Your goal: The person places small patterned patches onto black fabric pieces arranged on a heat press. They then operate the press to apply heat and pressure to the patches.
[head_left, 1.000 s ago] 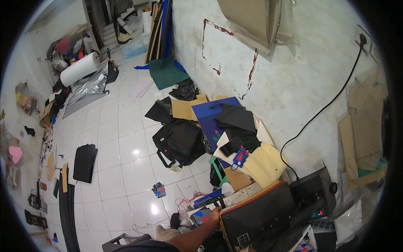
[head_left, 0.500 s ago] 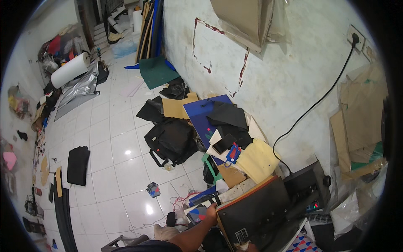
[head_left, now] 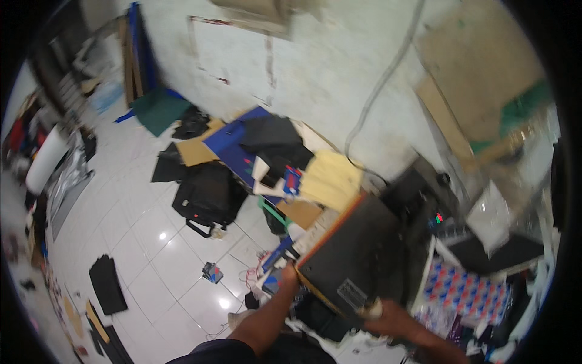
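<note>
Got L hand [head_left: 289,277] at abt 6 o'clock (view ctr = ref), touching L corner of big blk machine [head_left: 357,258] at 4-5 o'clock; can't tell if clamped, w/ fingertips hidden. Seeing R hand [head_left: 391,321] at 5 o'clock, right at pale bit [head_left: 371,309] on machine's near edge, curled but too blurry to call clamped or apart. Also spotting yellow sheet [head_left: 330,177] at 3 o'clock just past machine, blk backpack [head_left: 209,197] at 9 o'clock on tiled floor [head_left: 163,267], red/blue patterned sheet [head_left: 467,291] at 4 o'clock.
</note>
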Tool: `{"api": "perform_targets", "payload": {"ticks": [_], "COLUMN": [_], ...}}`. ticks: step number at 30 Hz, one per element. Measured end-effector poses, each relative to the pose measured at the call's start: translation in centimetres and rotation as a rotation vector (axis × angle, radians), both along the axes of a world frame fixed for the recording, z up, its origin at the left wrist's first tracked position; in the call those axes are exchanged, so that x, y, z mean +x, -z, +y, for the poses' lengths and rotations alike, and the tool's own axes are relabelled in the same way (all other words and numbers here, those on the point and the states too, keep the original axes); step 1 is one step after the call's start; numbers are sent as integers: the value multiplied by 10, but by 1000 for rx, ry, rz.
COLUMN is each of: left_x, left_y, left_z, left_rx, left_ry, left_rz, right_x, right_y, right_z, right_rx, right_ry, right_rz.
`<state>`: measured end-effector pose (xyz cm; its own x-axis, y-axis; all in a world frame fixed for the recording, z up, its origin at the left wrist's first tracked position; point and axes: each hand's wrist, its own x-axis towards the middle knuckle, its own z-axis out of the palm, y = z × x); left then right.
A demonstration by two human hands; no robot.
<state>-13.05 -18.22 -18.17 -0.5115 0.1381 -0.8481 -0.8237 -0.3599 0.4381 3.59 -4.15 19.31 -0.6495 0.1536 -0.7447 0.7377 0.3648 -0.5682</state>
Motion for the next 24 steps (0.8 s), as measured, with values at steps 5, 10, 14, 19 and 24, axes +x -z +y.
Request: {"api": "perform_targets", "payload": {"ticks": [5, 10, 14, 19, 24], "left_x": [-18, -39, -58, -67, -21], "left_y": [-23, -38, -78, -92, -157], "left_z": [-34, -59, -62, -23, 17], "left_rx": [-163, -267, -364, -421, -860], "left_ry": [428, 356, 512, 882, 1254], "left_rz": [313, 563, 901, 1225, 1555], "right_x": [-2, -15, -17, -40, -42], "right_y": [-90, -202, -221, -251, -238], "right_z": [26, 75, 130, 141, 178], "right_rx": [544, 881, 1433, 1617, 1670], "right_ry": [-172, -44, -115, 88, 125], "right_rz": [172, 309, 643, 477, 574]}}
